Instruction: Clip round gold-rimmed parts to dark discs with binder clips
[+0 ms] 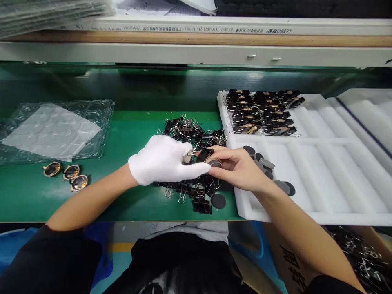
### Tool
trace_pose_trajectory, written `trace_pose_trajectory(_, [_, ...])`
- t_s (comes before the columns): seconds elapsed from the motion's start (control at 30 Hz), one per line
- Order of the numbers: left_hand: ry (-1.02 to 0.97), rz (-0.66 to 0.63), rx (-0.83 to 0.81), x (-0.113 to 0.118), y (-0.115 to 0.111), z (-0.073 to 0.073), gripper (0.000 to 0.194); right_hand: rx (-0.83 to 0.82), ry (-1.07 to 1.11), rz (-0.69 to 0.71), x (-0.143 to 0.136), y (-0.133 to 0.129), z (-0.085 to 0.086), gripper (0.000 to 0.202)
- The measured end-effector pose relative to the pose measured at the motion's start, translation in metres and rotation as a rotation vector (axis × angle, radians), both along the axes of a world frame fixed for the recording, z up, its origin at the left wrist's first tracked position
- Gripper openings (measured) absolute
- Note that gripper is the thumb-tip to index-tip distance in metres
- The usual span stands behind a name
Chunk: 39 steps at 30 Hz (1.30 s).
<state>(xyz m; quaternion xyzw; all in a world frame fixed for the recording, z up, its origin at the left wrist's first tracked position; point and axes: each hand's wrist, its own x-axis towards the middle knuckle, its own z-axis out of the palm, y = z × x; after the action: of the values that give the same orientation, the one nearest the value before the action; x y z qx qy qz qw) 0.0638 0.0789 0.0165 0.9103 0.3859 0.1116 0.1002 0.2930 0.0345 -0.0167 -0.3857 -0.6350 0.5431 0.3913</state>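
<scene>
In a white glove, my left hand [167,159] is closed at a black binder clip [204,154], by its wire handles. My bare right hand [237,165] pinches a dark grey disc [215,163] with a thin gold-coloured edge showing beside it. The clip's jaws are at the disc; how far they go over it is hidden by my fingers. Below and behind both hands lies a heap of loose black binder clips [186,127]. Another grey disc [218,201] rests flat on the green table near its front edge.
Right of my hands, a white foam tray [318,163] carries rows of clamped binder clips [263,112] and loose grey discs [283,187]. At left are small sunglasses [71,172] and a clear plastic tray [107,118] with paper. A box of clips [364,253] stands below the table's right end.
</scene>
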Motion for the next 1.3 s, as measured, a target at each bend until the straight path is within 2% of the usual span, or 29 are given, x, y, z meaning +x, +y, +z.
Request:
trace_pose_trajectory(0.1, [0.051,0.024,0.003,0.001,-0.004,0.004,0.063,0.002,-0.002,0.013,0.0,0.0,0.0,0.016])
trace_pose_trajectory(0.2, [0.037,0.066,-0.177,0.001,-0.003,0.012,0.058,0.03,-0.004,-0.012,0.0,0.0,-0.001,0.017])
trace_pose_trajectory(0.27, [0.004,0.096,-0.269,-0.001,0.001,0.016,0.054,0.005,0.03,-0.076,0.001,0.001,-0.001,0.019])
trace_pose_trajectory(0.43, [-0.12,0.112,-0.378,-0.006,0.016,0.015,0.056,-0.366,0.27,-0.333,0.007,0.008,0.004,0.034])
trace_pose_trajectory(0.5, [-0.195,0.111,-0.444,-0.007,0.019,0.011,0.054,-0.38,0.218,-0.381,0.013,0.012,0.007,0.037])
trace_pose_trajectory(0.6, [-0.281,0.101,-0.546,-0.005,0.019,0.006,0.049,-0.221,-0.009,-0.322,0.022,0.014,0.012,0.034])
trace_pose_trajectory(0.67, [-0.292,0.062,-0.542,-0.004,0.017,0.003,0.046,-0.119,-0.15,-0.271,0.028,0.014,0.015,0.028])
trace_pose_trajectory(0.8, [-0.264,-0.115,-0.309,0.0,0.012,-0.005,0.05,-0.049,-0.31,-0.121,0.035,0.014,0.019,0.015])
trace_pose_trajectory(0.87, [-0.267,-0.182,-0.255,0.002,0.011,-0.008,0.048,-0.034,-0.348,-0.035,0.035,0.013,0.019,0.013])
trace_pose_trajectory(0.93, [-0.265,-0.204,-0.279,0.003,0.01,-0.009,0.045,-0.018,-0.371,0.029,0.033,0.011,0.019,0.011])
trace_pose_trajectory(1.07, [-0.245,-0.195,-0.447,0.003,0.008,-0.009,0.045,0.018,-0.403,0.123,0.031,0.009,0.019,0.006])
trace_pose_trajectory(1.17, [-0.243,-0.196,-0.538,0.002,0.008,-0.01,0.045,0.037,-0.422,0.129,0.031,0.009,0.018,0.016])
trace_pose_trajectory(1.3, [-0.236,-0.188,-0.563,0.002,0.01,-0.013,0.045,0.045,-0.431,0.1,0.033,0.008,0.016,0.025])
